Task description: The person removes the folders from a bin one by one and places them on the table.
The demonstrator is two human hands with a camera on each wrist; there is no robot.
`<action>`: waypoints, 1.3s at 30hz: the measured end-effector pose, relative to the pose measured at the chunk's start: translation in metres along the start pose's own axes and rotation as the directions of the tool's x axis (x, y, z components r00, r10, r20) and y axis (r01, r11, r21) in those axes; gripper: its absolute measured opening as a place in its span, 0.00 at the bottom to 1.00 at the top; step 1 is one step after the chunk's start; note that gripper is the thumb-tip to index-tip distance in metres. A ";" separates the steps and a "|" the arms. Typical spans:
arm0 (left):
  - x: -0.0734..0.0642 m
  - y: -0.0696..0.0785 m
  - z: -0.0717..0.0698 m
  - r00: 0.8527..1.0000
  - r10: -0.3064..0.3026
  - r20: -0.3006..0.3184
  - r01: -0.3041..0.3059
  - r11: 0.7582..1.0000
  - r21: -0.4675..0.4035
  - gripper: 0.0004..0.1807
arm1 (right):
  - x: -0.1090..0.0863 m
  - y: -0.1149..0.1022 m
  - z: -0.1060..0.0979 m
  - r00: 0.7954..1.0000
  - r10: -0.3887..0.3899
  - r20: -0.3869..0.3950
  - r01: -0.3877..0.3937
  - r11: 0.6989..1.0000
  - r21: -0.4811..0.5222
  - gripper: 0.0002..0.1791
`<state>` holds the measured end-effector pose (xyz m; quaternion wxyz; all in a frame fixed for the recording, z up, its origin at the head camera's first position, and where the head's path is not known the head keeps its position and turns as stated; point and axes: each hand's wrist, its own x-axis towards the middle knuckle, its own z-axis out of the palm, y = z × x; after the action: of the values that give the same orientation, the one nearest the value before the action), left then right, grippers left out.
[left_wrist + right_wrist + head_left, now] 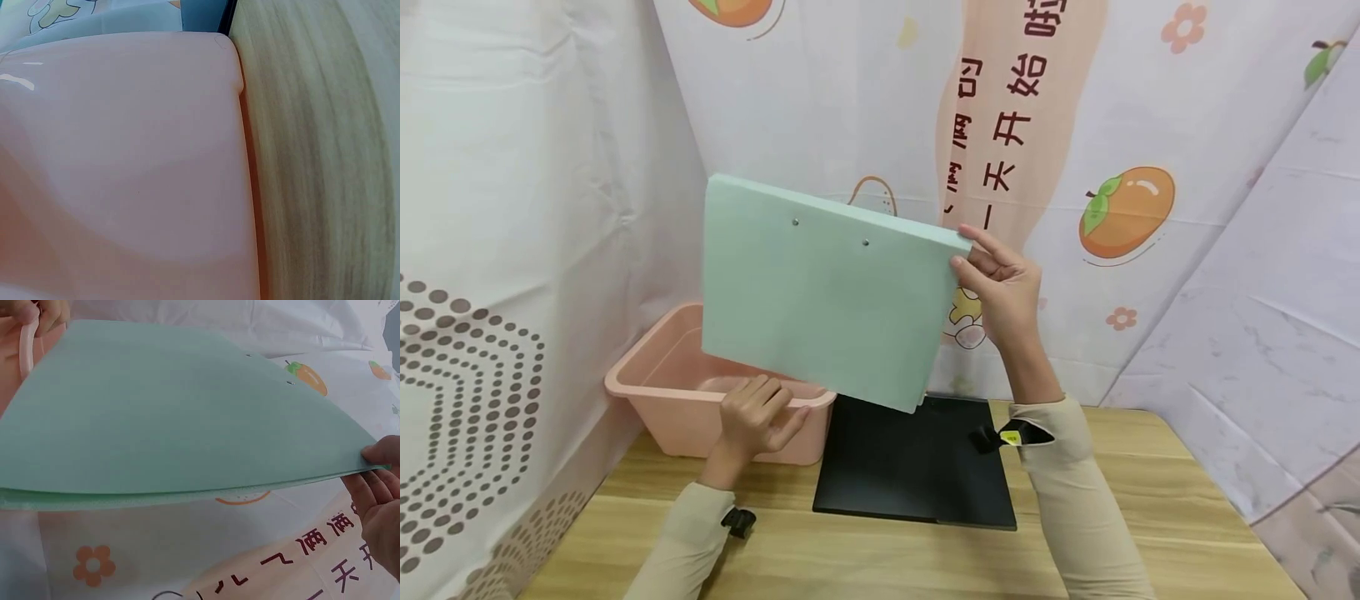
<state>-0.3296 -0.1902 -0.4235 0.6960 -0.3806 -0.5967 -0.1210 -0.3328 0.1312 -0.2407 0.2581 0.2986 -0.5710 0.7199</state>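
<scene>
A pale green file folder (820,300) with two small metal rivets near its spine is held up in the air, tilted down to the right. My right hand (1006,287) pinches its upper right corner, thumb on the near face and fingers behind. The right wrist view shows the folder (187,419) from the side, its covers nearly together. My left hand (758,415) grips the front rim of a pink plastic basin (662,400), fingers curled over the edge. The folder's lower left part overlaps the basin's opening in the head view.
A flat black folder or board (917,467) lies on the wooden table (865,558), right of the basin. Behind hangs a white printed curtain (880,100) with fruit and lettering; another white cloth (535,167) hangs at the left.
</scene>
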 end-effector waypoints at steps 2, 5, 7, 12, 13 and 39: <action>0.001 0.000 0.000 1.000 0.003 -0.005 -0.003 1.000 -0.002 0.26 | 0.000 -0.001 -0.003 1.000 0.005 0.026 -0.004 1.000 -0.009 0.24; 0.002 0.001 0.000 1.000 0.008 -0.010 -0.008 1.000 0.001 0.26 | 0.001 -0.003 -0.009 0.998 0.018 0.066 -0.017 1.000 -0.020 0.23; 0.002 0.001 0.000 1.000 0.009 -0.011 -0.009 1.000 0.004 0.26 | 0.002 -0.005 -0.012 0.995 0.023 0.096 -0.021 1.000 -0.023 0.22; 0.002 0.001 -0.001 1.000 0.002 -0.008 -0.002 1.000 0.009 0.25 | 0.005 -0.008 -0.016 0.986 0.020 0.166 -0.010 0.998 -0.060 0.21; 0.002 0.001 -0.001 1.000 0.000 -0.007 0.000 1.000 0.009 0.25 | 0.005 -0.009 -0.016 0.985 0.019 0.173 -0.006 0.997 -0.075 0.21; -0.004 -0.001 0.001 1.000 0.002 -0.007 -0.002 1.000 0.002 0.25 | 0.000 -0.006 -0.013 0.993 -0.006 0.121 0.011 0.999 -0.039 0.24</action>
<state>-0.3315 -0.1916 -0.4271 0.6986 -0.3801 -0.5941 -0.1209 -0.3302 0.1451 -0.2394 0.2318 0.3390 -0.5984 0.6880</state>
